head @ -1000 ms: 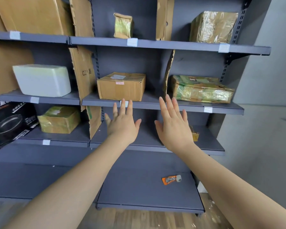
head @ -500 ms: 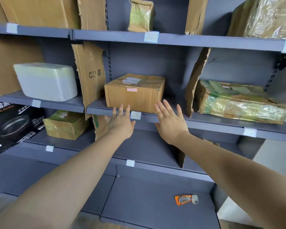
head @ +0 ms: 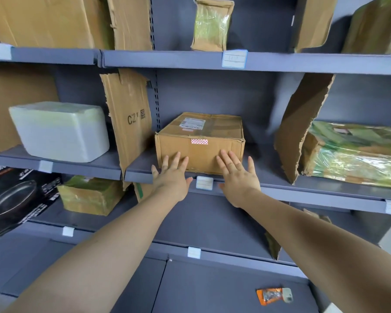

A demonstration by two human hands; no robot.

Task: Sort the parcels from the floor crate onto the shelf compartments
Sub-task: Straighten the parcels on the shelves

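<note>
A brown cardboard parcel (head: 200, 141) with a white label and a red-dotted sticker sits in the middle compartment of the grey shelf (head: 303, 190). My left hand (head: 172, 175) reaches up with straight fingers whose tips lie at the lower left of the parcel's front face. My right hand (head: 237, 175) is likewise flat, its fingertips at the lower right of that face. Neither hand holds anything. The floor crate is out of view.
A white foam box (head: 59, 131) lies in the left compartment, a film-wrapped parcel (head: 357, 157) in the right. Torn cardboard dividers (head: 129, 123) separate the bays. Below are a taped box (head: 90, 195), a black pan carton (head: 14, 199) and a small orange packet (head: 274, 295).
Both hands rose from below the shelf edge up to the front face of the brown parcel. The camera came closer to the shelf.
</note>
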